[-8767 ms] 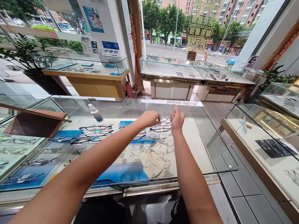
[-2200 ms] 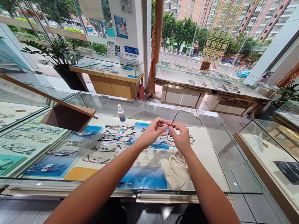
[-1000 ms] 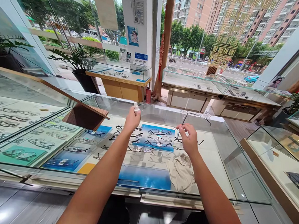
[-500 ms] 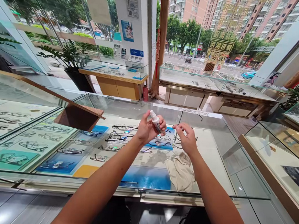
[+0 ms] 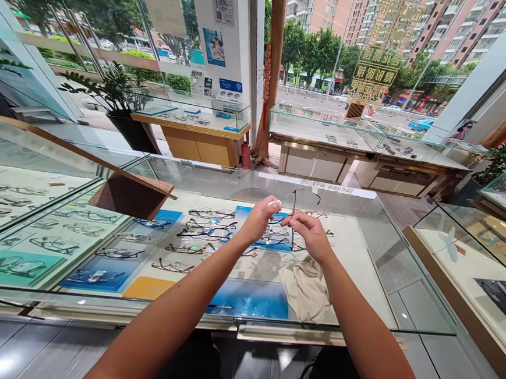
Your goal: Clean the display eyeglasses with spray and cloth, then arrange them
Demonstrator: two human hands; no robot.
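Note:
My left hand (image 5: pixel 259 220) is closed around a small white spray bottle (image 5: pixel 274 204); only its top shows past the thumb, and the rest is hidden by the hand. Close beside it, my right hand (image 5: pixel 311 235) pinches a thin dark-framed pair of eyeglasses (image 5: pixel 294 203), held up on edge above the glass counter. One temple of the frame reaches out to the upper right. On the counter below my right wrist lies a crumpled beige cloth (image 5: pixel 306 290).
Inside the glass display case (image 5: pixel 373 269) are rows of eyeglasses (image 5: pixel 208 231) on white and blue panels. A brown wooden stand (image 5: pixel 132 194) sits on the counter's left part. Farther off are more display cases (image 5: pixel 318 137), a potted plant (image 5: pixel 129 127) and a red fire extinguisher (image 5: pixel 246 155).
My left hand has turned the spray bottle away from me and moved right, nearer the eyeglasses. My right hand and the eyeglasses have shifted slightly left.

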